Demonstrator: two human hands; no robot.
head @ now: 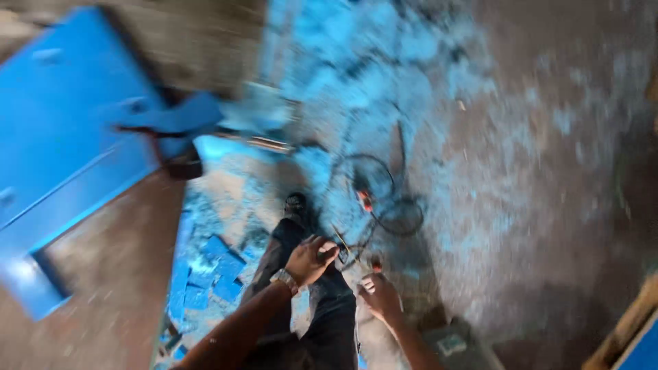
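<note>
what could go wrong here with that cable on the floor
1. The black cable lies in loose loops on the paint-spattered floor just ahead of the person's dark shoe, so a foot might catch in it.
2. Both the left hand and the right hand seem busy with a thin rod or wire end; the picture is blurred, so each grip is unclear, and a tug on the coil might pull it loose.
</note>
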